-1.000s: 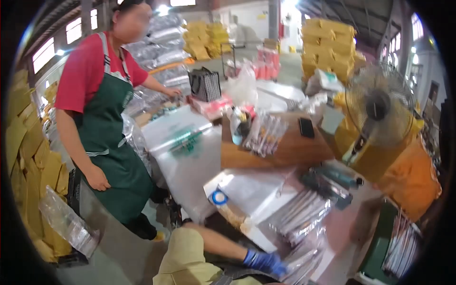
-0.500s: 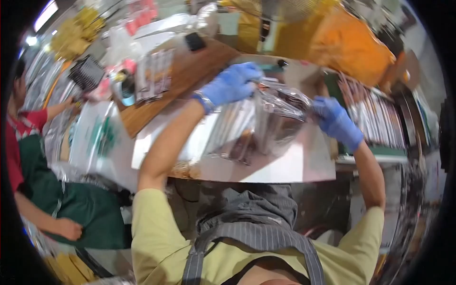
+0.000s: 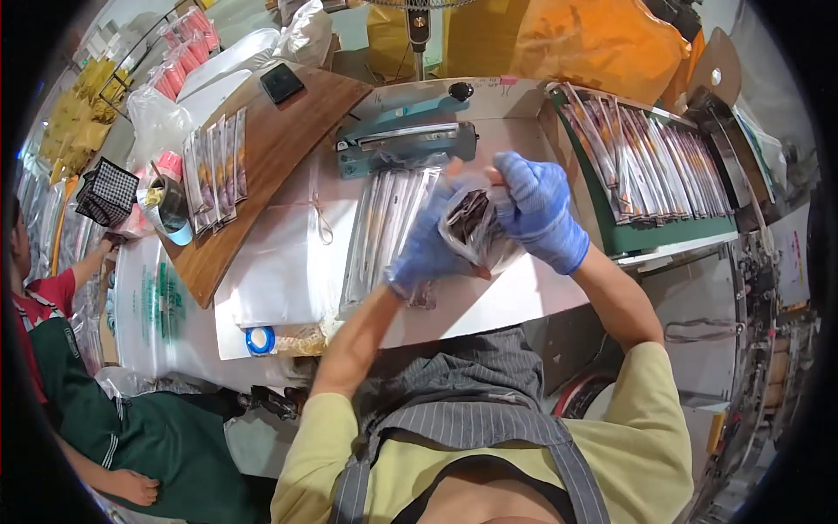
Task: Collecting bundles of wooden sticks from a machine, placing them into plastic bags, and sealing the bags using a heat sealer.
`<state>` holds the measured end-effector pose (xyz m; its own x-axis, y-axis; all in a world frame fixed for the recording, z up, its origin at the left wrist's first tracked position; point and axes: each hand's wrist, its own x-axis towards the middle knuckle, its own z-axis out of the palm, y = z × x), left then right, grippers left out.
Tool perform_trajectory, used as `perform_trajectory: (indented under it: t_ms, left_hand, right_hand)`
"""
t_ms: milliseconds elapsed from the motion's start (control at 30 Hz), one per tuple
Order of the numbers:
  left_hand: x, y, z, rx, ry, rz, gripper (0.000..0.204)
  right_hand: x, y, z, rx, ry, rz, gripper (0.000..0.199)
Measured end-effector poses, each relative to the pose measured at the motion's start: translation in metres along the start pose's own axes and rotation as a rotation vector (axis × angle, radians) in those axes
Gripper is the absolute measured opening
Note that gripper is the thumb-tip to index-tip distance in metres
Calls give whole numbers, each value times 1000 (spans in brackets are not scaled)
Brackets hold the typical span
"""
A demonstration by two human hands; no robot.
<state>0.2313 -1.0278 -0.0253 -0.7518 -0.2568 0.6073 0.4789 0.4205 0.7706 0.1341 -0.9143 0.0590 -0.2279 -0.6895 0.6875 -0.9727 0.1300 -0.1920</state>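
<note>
Both gloved hands meet over the desk [image 3: 279,288] on one clear bag [image 3: 471,229] of dark sticks. The left hand [image 3: 428,249] has its grip closed on the bag's lower left side; the right hand [image 3: 537,210] pinches its upper right edge. The bag's long axis runs from about 7 to 1 o'clock between them. From the left hand, a row of filled packets [image 3: 384,231] lies just at 10 o'clock; the sealer [image 3: 406,144] stands farther at 12.
</note>
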Motion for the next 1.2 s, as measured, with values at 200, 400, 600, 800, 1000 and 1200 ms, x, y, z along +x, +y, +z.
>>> perform_trajectory:
  t_ms: [200,400,600,800,1000,1200]
  left_hand:
    - [-3,-80,38,-202,315,-437,23]
    - [18,-149,21,-553,211,-944,30]
    - [43,-171,-30,-1043,228,-1006,31]
    - [20,-216,-38,-947,338,-1170,23]
    - [-17,-227,-80,-611,372,-1102,38]
    - [-50,-111,-57,-125,765,-586,31]
  right_hand:
    - [61,93,74,401,110,379,11]
    - [77,140,163,108,271,479,24]
    - [116,124,139,556,96,348,17]
    - [27,206,201,813,157,758,14]
    - [27,185,246,958,280,699,13]
    - [21,183,205,962,249,832,32]
